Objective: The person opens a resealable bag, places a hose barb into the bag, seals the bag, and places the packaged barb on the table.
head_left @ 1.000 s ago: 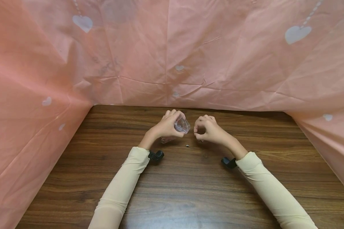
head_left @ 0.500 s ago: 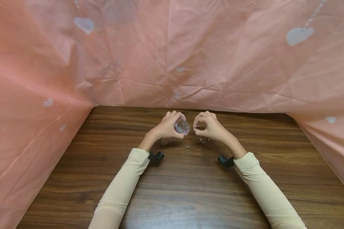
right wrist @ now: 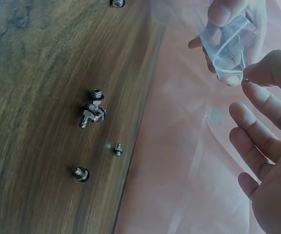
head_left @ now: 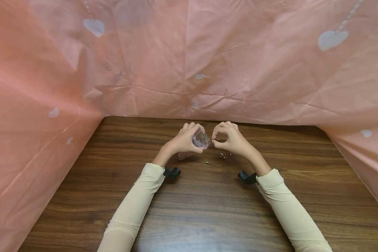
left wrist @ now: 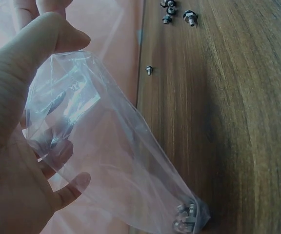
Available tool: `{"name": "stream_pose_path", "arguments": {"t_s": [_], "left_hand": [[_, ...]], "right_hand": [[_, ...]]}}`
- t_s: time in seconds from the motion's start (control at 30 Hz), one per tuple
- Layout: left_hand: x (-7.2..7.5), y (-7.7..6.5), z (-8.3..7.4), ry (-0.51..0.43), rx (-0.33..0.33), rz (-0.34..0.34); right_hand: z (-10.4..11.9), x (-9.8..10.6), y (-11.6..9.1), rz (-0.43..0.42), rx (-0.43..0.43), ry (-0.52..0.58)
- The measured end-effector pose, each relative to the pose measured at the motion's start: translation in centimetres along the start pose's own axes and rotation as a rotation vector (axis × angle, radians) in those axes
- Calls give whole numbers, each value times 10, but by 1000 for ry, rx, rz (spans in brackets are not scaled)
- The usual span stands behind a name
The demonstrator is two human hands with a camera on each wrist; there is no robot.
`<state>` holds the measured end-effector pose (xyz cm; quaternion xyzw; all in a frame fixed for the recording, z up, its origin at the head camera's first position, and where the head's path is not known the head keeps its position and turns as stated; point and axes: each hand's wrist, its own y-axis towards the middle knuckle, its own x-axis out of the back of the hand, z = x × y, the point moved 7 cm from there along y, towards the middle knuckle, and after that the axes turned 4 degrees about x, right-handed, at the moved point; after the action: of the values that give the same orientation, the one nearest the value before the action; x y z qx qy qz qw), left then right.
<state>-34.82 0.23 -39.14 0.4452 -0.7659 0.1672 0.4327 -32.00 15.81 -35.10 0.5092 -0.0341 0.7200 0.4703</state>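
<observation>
My left hand (head_left: 183, 140) grips a clear zip-lock bag (left wrist: 116, 165) near its top, thumb and fingers spreading the mouth toward the right. Several small metal fittings (left wrist: 185, 218) lie in the bag's bottom corner. Close beside that mouth, my right hand (head_left: 231, 140) pinches a tiny metal piece (right wrist: 245, 79) between thumb and index finger; most of it is hidden, so its kind is unclear. On the table below the right hand lies a small cluster of metal fittings (right wrist: 92, 109). Single fittings lie around it: a larger one (right wrist: 81, 174), a tiny one (right wrist: 118, 149), and one nearer the front (head_left: 207, 162).
The brown wood-grain table (head_left: 189, 203) spreads under both arms. A pink curtain with white hearts (head_left: 163, 63) closes off the back and both sides. Black wrist bands with camera mounts (head_left: 172, 173) hang at both wrists, close above the table.
My right hand has risen slightly and shifted toward the bag's mouth, uncovering fittings on the table beneath it. The left hand keeps its hold on the bag, nearly still.
</observation>
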Motion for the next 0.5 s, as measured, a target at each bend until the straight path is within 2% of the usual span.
{"name": "stream_pose_path", "arguments": {"t_s": [0.5], "left_hand": [[0,-2,-2,3,9,8]], "right_hand": [[4,4,-1,-61,31,4]]}}
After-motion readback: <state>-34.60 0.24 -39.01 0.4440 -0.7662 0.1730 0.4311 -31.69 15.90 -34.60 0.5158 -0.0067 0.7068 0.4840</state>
